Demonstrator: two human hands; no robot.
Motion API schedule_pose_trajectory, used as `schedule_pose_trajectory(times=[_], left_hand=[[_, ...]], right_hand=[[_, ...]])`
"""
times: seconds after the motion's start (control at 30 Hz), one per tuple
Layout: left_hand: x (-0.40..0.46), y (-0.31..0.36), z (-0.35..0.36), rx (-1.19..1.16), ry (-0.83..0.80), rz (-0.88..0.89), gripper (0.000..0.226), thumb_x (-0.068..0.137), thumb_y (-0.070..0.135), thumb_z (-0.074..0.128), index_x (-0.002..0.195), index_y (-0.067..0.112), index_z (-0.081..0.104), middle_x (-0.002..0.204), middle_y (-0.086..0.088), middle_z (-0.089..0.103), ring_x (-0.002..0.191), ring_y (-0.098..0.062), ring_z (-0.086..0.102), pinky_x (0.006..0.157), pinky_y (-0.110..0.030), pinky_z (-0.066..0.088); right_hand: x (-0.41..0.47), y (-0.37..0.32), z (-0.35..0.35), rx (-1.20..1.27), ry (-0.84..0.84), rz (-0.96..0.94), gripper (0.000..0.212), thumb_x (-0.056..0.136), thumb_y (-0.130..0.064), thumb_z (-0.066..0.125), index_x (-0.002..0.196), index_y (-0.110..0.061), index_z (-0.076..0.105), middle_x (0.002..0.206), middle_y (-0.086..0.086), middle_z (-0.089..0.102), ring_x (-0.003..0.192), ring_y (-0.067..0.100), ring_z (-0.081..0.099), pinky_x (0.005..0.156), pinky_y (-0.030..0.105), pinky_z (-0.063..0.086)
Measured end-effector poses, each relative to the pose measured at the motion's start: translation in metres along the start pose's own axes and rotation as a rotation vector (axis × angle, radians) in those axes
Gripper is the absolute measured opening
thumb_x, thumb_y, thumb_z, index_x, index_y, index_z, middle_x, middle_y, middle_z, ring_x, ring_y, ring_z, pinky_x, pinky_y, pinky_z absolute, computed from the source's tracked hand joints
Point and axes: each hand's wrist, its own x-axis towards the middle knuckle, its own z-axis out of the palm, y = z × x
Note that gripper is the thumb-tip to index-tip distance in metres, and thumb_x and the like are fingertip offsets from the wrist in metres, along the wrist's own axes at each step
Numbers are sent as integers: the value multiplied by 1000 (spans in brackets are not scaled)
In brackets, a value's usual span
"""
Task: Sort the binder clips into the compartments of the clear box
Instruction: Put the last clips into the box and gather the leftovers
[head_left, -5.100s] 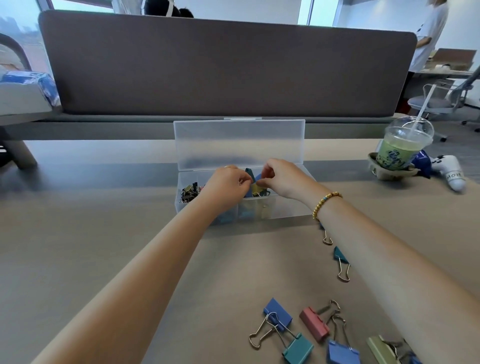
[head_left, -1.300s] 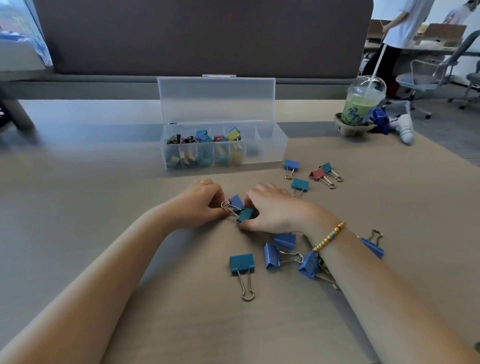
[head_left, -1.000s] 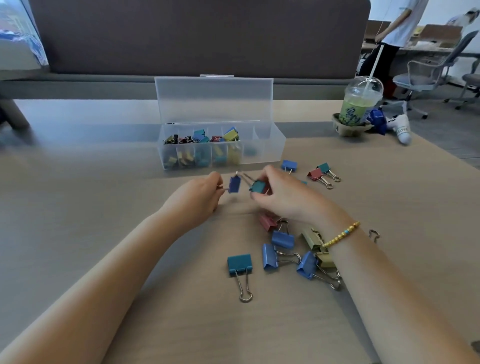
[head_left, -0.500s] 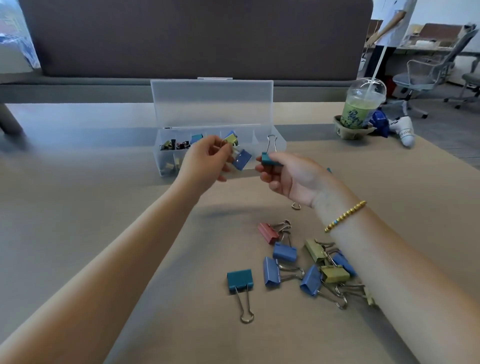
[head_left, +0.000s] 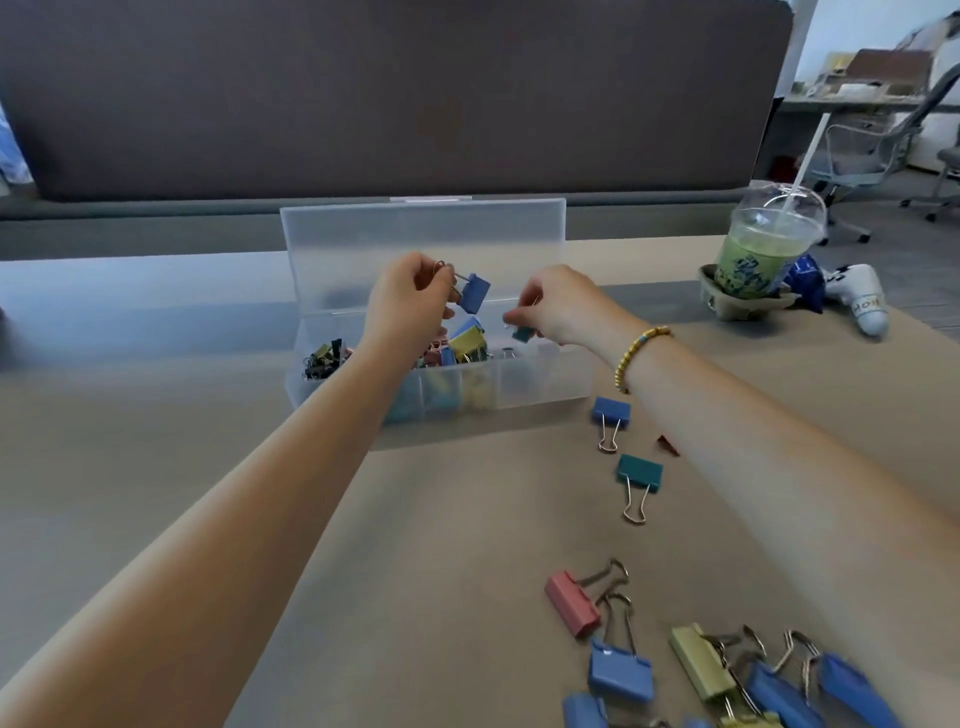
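Clear box sits mid-table, lid standing upright behind it, long side toward the person. Leftmost compartment holds a tangle of small dark clips; the middle compartments hold a heap of pink, blue and yellow clips; the right compartments look nearly bare through the frosted wall.

Left hand hovers above the box's middle, fingers curled, pinching the wire handles of a blue binder clip. The clip body hangs to the hand's right, tilted, above the heap and clear of it.

Right hand hovers just right of that, over the right part of the box, fingertips pinching a small teal binder clip that hangs below the fingers, above the compartment. Exact compartment cannot be told. A yellow bead bracelet rings the wrist.

Loose clips on the table, right of the box: a blue one just beside the box's front right corner, a teal one nearer the person, both with handles pointing toward the camera. Nearer still, a pink clip, then a cluster of blue and yellow-green clips at the lower right edge, overlapping, blurred.

Far right, an iced green drink with straw stands in a cardboard holder.
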Motion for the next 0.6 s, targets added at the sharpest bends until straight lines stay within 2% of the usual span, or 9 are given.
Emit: schedule_pose_trajectory(times=[0.1, 0.23, 0.33, 0.43, 0.5, 0.57, 0.6], left_hand=[[10, -4, 0, 11, -7, -2, 15, 98, 20, 43, 94, 9, 52, 73, 6, 59, 62, -6, 55, 56, -24, 50], [21, -5, 3, 26, -26, 6, 14, 98, 21, 43, 95, 10, 52, 74, 7, 58, 64, -7, 55, 56, -20, 49], [27, -4, 8, 41, -55, 15, 14, 98, 20, 43, 94, 11, 52, 76, 5, 59, 65, -7, 55, 58, -21, 49], [30, -3, 13, 78, -112, 25, 14, 98, 18, 43, 96, 9, 53, 84, -2, 61, 66, -6, 55, 60, -20, 49], [30, -3, 16, 116, -147, 37, 15, 98, 16, 42, 97, 7, 54, 86, -3, 62, 65, -5, 54, 59, -19, 49], [30, -2, 19, 136, -169, 52, 17, 98, 16, 40, 97, 8, 55, 84, -2, 62, 65, -4, 54, 60, -20, 48], [29, 0, 20, 133, -171, 59, 18, 99, 17, 39, 96, 8, 54, 81, -1, 61, 65, -5, 54, 62, -21, 49]], right_hand=[[12, -3, 13, -169, 29, 2, 26, 87, -32, 65, 96, -8, 63, 94, 9, 64, 84, 24, 58, 69, 31, 46], [23, -6, 24, -197, -8, 40, 30, 87, -37, 63, 92, -8, 64, 87, 8, 65, 79, 23, 59, 66, 31, 46], [27, -2, 20, -182, -52, 44, 26, 89, -31, 62, 94, -7, 69, 93, 9, 69, 88, 25, 62, 78, 34, 50], [26, 6, 13, -180, 48, 24, 21, 92, -25, 57, 101, -9, 67, 100, 10, 66, 91, 26, 59, 74, 29, 44], [24, 8, 7, -38, 160, -40, 23, 96, -19, 48, 110, -9, 63, 110, 10, 64, 97, 24, 57, 74, 25, 40], [19, 7, -1, 231, 129, -87, 28, 98, -17, 43, 121, -9, 57, 114, 7, 59, 99, 18, 54, 71, 17, 40], [15, 6, -3, 318, 83, -106, 28, 99, -18, 42, 122, -8, 56, 110, 5, 58, 93, 14, 54, 63, 10, 40]])
